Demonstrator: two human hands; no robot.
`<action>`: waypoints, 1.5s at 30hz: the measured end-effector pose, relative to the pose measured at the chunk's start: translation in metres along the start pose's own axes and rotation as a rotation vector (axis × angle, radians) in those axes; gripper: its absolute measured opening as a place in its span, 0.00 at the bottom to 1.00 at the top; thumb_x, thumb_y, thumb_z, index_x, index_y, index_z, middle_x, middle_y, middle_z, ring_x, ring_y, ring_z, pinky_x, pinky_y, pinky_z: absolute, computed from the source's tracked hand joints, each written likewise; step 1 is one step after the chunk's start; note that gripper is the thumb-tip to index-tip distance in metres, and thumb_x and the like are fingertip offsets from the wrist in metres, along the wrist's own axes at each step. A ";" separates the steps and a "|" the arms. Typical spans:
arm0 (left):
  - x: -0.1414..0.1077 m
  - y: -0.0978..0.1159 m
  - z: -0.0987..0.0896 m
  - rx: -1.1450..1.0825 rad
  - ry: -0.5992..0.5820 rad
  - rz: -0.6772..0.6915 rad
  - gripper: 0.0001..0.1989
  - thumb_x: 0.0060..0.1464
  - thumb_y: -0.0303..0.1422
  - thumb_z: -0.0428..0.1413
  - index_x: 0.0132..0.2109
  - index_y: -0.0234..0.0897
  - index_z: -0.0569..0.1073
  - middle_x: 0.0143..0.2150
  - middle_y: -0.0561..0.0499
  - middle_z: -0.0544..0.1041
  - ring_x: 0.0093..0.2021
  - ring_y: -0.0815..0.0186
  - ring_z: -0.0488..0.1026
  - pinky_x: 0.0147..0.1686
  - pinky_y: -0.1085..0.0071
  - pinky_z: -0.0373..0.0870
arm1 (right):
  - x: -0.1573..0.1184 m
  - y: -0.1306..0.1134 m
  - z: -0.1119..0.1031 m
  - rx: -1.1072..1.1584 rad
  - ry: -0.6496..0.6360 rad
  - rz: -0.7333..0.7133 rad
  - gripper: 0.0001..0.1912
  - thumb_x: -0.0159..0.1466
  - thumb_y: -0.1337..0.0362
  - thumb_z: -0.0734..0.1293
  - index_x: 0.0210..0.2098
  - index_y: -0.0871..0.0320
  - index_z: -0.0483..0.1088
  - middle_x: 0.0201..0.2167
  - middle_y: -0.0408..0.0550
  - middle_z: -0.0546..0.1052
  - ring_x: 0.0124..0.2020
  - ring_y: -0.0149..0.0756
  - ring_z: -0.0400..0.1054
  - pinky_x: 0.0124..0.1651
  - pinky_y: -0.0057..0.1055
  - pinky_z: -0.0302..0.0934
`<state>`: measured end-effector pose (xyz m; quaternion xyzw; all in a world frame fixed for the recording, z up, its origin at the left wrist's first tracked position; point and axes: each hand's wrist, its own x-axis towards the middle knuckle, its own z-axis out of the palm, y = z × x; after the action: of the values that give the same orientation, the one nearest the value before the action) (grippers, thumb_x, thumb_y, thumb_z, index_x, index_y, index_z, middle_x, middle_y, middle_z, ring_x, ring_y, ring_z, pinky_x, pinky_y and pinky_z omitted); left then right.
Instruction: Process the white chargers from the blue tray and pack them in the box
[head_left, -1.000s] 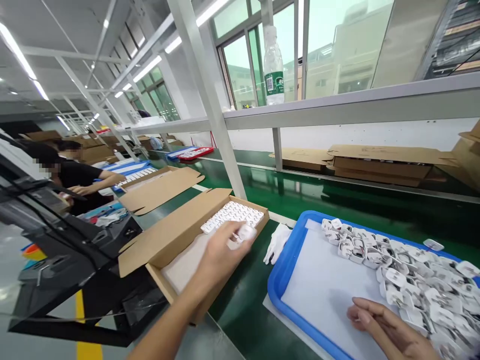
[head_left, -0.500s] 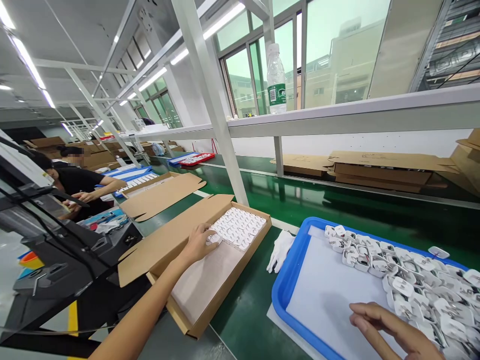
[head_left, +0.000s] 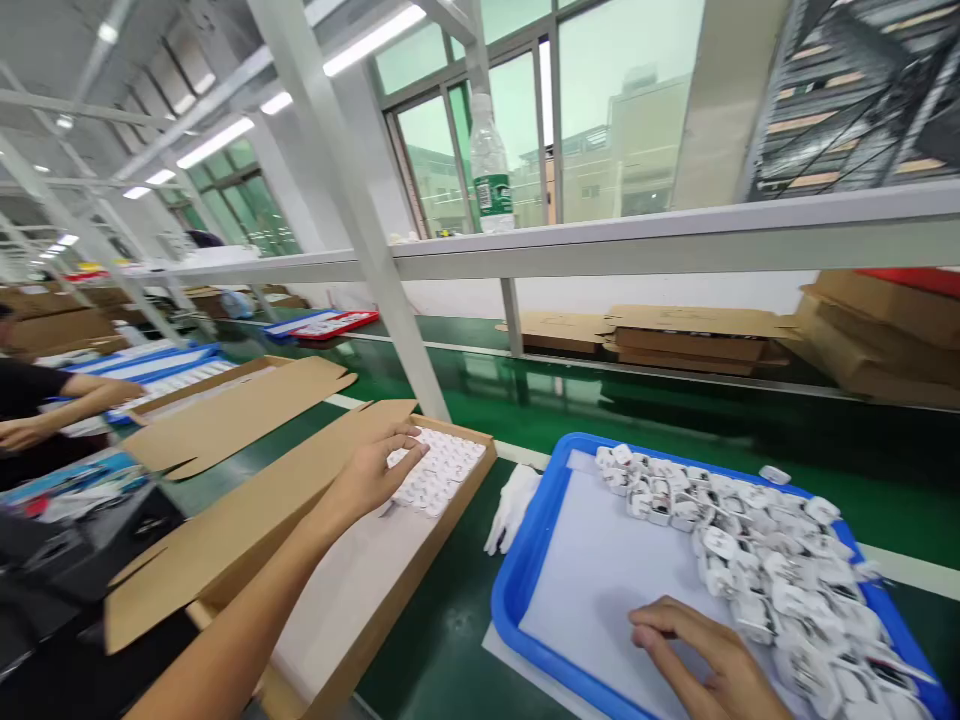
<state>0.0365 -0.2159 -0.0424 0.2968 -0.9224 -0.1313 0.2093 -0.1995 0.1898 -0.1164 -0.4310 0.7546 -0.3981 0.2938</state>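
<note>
The left hand [head_left: 369, 472] reaches over the far part of the open carton [head_left: 418, 562], its wrist above the long side next to the flap [head_left: 255, 505]. Its forefinger and thumb point forward and stand apart, with a narrow gap between the tips and white showing behind them; the other fingers bend beside the forefinger. The hand looks unloaded, though whether a fingertip brushes the packed pieces [head_left: 446, 470] just under it cannot be told. These white pieces sit in close rows at the carton's far end; pale lining [head_left: 352, 580] covers the nearer part. The right hand [head_left: 709, 655] hangs above the near side of the blue tray [head_left: 516, 570], fingers loosely curled, thumb tip a little below the forefinger tip with a small gap, gripping nothing that can be seen. Below it lies the white sheet [head_left: 607, 560] in the tray, and just beyond is the heap of loose pieces [head_left: 780, 570], filling the tray's far and right parts. One piece [head_left: 774, 475] lies at the tray's far rim. A white glove [head_left: 514, 507] rests on the green bench [head_left: 457, 640] between carton and tray
</note>
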 end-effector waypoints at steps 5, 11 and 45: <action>0.048 0.077 0.054 -0.181 -0.212 0.237 0.20 0.68 0.39 0.47 0.58 0.40 0.76 0.56 0.44 0.81 0.54 0.54 0.79 0.54 0.61 0.76 | 0.000 -0.011 0.003 0.018 -0.011 -0.086 0.15 0.72 0.48 0.65 0.40 0.46 0.79 0.41 0.44 0.84 0.44 0.40 0.80 0.48 0.25 0.72; 0.087 0.142 0.160 -0.219 -0.374 0.345 0.20 0.63 0.34 0.62 0.60 0.36 0.75 0.59 0.40 0.78 0.59 0.49 0.75 0.60 0.48 0.71 | 0.002 -0.004 0.010 0.037 0.104 -0.159 0.14 0.72 0.56 0.65 0.34 0.53 0.78 0.34 0.44 0.83 0.38 0.38 0.78 0.44 0.28 0.68; -0.065 0.223 0.131 -1.226 -0.611 0.102 0.19 0.64 0.40 0.61 0.60 0.43 0.78 0.48 0.43 0.81 0.40 0.62 0.76 0.41 0.67 0.78 | 0.001 0.010 0.009 0.164 0.636 -0.436 0.20 0.66 0.65 0.74 0.57 0.52 0.77 0.47 0.52 0.84 0.42 0.39 0.81 0.46 0.33 0.78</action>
<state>-0.0859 0.0144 -0.0954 0.0308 -0.7120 -0.6974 0.0759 -0.1969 0.1883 -0.1298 -0.4112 0.6645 -0.6238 -0.0127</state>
